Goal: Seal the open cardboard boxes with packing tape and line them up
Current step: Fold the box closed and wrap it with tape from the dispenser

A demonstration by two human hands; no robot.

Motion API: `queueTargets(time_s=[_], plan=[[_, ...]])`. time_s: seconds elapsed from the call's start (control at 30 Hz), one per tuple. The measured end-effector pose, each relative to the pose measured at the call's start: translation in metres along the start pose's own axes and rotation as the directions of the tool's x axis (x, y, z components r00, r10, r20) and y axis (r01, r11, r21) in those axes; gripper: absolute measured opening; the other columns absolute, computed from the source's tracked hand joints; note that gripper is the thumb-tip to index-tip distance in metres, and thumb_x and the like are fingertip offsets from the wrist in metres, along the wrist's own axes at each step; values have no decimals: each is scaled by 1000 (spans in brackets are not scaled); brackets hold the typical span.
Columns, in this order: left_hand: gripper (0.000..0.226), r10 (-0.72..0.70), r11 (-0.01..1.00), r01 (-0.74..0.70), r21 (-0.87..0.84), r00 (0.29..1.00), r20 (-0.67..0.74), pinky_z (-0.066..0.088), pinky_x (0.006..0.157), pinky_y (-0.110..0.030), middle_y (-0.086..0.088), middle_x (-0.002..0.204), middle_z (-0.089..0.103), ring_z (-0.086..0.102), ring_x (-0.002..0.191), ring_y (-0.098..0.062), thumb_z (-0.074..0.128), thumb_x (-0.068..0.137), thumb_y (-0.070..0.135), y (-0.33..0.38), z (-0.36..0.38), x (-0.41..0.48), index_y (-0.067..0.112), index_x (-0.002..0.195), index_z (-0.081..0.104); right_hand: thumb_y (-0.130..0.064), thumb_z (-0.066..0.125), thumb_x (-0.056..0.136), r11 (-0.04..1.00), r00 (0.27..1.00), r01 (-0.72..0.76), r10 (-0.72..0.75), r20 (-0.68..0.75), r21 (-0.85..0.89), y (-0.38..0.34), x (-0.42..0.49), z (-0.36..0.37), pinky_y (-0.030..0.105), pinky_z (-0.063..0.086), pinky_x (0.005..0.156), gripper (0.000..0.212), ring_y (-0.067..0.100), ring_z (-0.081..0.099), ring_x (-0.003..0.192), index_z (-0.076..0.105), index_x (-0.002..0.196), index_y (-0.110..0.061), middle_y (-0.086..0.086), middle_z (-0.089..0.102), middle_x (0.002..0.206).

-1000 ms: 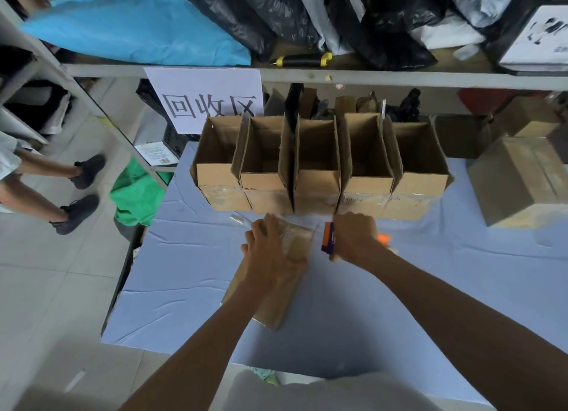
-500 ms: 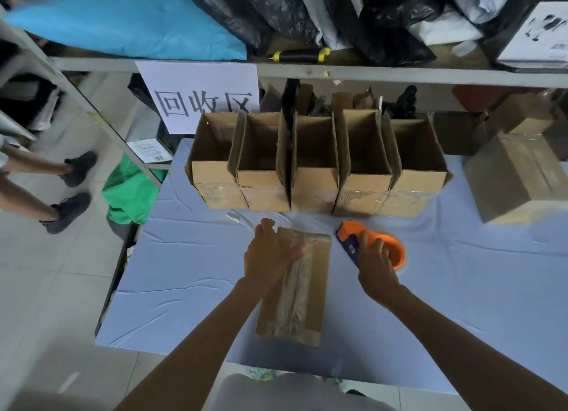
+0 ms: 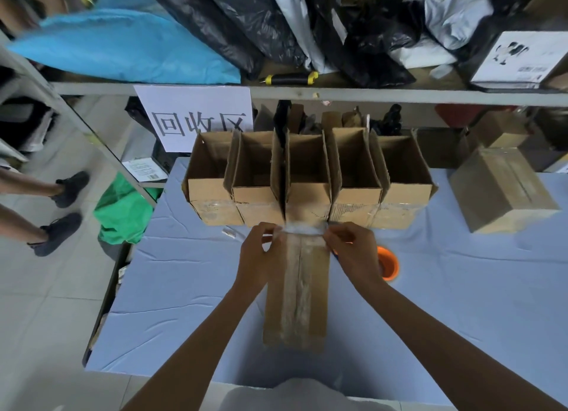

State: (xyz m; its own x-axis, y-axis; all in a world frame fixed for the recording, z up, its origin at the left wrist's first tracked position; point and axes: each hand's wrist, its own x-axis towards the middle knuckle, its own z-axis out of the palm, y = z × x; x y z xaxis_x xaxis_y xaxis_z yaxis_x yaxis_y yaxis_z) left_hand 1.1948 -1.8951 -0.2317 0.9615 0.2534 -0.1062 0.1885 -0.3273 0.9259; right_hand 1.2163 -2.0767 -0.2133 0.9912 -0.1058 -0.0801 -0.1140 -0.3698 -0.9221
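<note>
A closed cardboard box [image 3: 296,294] lies lengthwise on the blue table [image 3: 184,287], clear tape running along its top seam. At its far end a loose strip of clear tape [image 3: 302,231] is stretched across the edge. My left hand [image 3: 259,251] pinches the strip's left end and my right hand [image 3: 353,251] pinches its right end. The orange tape dispenser [image 3: 388,263] lies on the table just right of my right hand, partly hidden by it. Behind stand several open cardboard boxes [image 3: 307,177] in a row.
A sealed box [image 3: 501,189] sits at the table's far right. A metal shelf [image 3: 307,91] with bags overhangs the boxes, a paper sign [image 3: 196,115] hanging from it. Another person's legs [image 3: 40,208] and a green bag [image 3: 123,211] are on the floor at left.
My right hand put the tape dispenser down and left it. The box was turned straight towards me. Both hands now pinch the tape strip at the box's far end.
</note>
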Motion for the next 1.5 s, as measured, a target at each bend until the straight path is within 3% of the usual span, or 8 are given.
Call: queueTargets(time_s=[0.33, 0.53, 0.7, 0.97, 1.1, 1.23, 1.33, 1.5], plan=[[13, 359, 925, -366, 106, 930, 80, 52, 75, -14, 0, 99, 62, 61, 92, -11, 63, 89, 17, 20, -30, -11, 8, 99, 63, -7, 72, 80, 957, 953, 289, -285, 105, -21, -20, -10, -21, 29, 55, 74, 8, 13, 63, 84, 71, 88, -8, 0, 66, 89], [10, 337, 928, -339, 153, 941, 40, 46, 68, -6, 3, 88, 62, 60, 83, -2, 60, 90, 19, 25, -31, -14, 9, 88, 63, -8, 74, 78, 927, 925, 366, -352, 142, -82, -23, -14, -22, 28, 54, 72, 8, 11, 62, 82, 68, 83, -8, -2, 65, 85], [11, 72, 997, -71, 26, 996, -44, 44, 71, -3, 5, 90, 67, 61, 91, -4, 64, 88, 20, 23, -25, -12, 9, 90, 66, -13, 73, 79, 976, 974, 211, -206, 89, -55, -26, -12, -19, 6, 44, 64, 7, 4, 60, 76, 69, 74, -12, -6, 64, 75], [37, -190, 896, 189, -403, 981, 38, 52, 54, -17, -3, 88, 65, 64, 74, -14, 63, 83, -6, 39, -28, -8, 13, 114, 53, 12, 68, 69, 900, 950, -312, 293, 107, 304, -35, 2, -11, 25, 52, 58, 25, 27, 65, 80, 67, 83, -9, 14, 68, 87], [20, -159, 938, 173, -301, 985, 70, 52, 58, -19, 1, 81, 67, 64, 78, -13, 56, 85, -5, 42, -27, -8, 10, 94, 67, 21, 63, 67, 766, 850, -525, 495, 180, 371, -38, 13, -11, 27, 54, 56, 36, 27, 65, 75, 67, 87, -8, 19, 66, 97], [15, -81, 985, 88, -149, 995, 56, 49, 70, -23, -1, 88, 68, 62, 88, -18, 58, 88, 3, 39, -24, -5, 13, 86, 69, 11, 62, 76, 999, 996, -31, 29, 83, 18, -42, 9, -8, 34, 56, 73, 31, 28, 63, 91, 70, 87, -17, 5, 67, 98], [8, 52, 999, -53, 13, 998, 41, 46, 70, -7, -1, 97, 67, 61, 92, -15, 60, 91, 13, 35, -22, -4, 11, 93, 67, 0, 70, 78, 813, 822, 548, -481, 306, -196, -45, -3, -4, 17, 46, 76, 17, 23, 63, 88, 72, 94, -6, 9, 68, 95], [16, 399, 850, -397, 346, 914, 71, 34, 86, -10, -4, 96, 65, 55, 93, -16, 63, 89, 19, 29, -28, -6, 5, 94, 70, -11, 67, 85, 621, 719, 694, -572, 394, -364, -42, -7, -9, 26, 47, 81, 18, 25, 67, 91, 73, 102, -11, 7, 72, 101]])
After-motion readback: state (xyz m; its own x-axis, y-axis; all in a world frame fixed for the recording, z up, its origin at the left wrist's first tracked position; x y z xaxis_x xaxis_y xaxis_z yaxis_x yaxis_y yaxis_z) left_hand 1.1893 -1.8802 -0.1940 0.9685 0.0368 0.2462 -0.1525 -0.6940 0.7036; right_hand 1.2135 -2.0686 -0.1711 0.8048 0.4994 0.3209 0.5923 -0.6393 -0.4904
